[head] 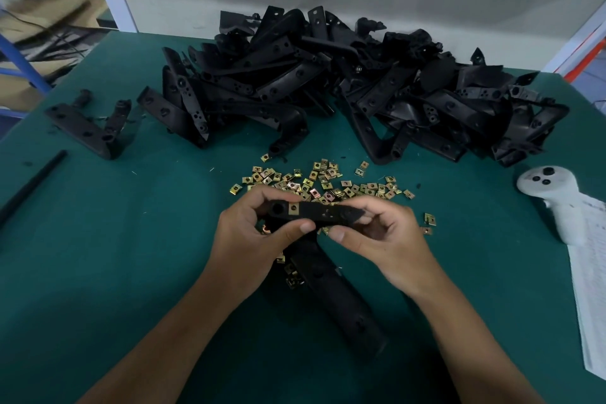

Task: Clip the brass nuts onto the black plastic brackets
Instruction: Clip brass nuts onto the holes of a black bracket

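Head view, the only one. Both hands work over the near middle of the green tabletop (98, 272). Left hand (252, 233) grips the left end of a black plastic bracket (314, 211), thumb below, fingers curled over the top. Right hand (377, 236) pinches the right end, thumb under the lower edge. Neither hand is loose; both grasp the same part.

The held bracket's upper arm runs left to right between the hands, roughly level. A second arm of it drops toward the near edge, passing between the wrists. One brass nut (292, 208) already sits clipped on the upper arm, just beside the left fingers and next to a round hole.

Loose brass nuts (314, 182) lie scattered just beyond the hands, toward the far edge, a few also near the right hand and under the left wrist. Judgement: the scatter lies about evenly ahead of both hands, so either could reach for the next nut, and the left hand would do better to keep its grip while the right picks. Whether the right fingers already pinch a nut I cannot tell.

The heap of unworked brackets (360, 92) fills the far middle. One lone bracket (85, 128) lies toward the far left corner, a black rod (32, 187) at the left edge. A white handheld controller (554, 200) and printed sheet (593, 289) sit at the right edge.
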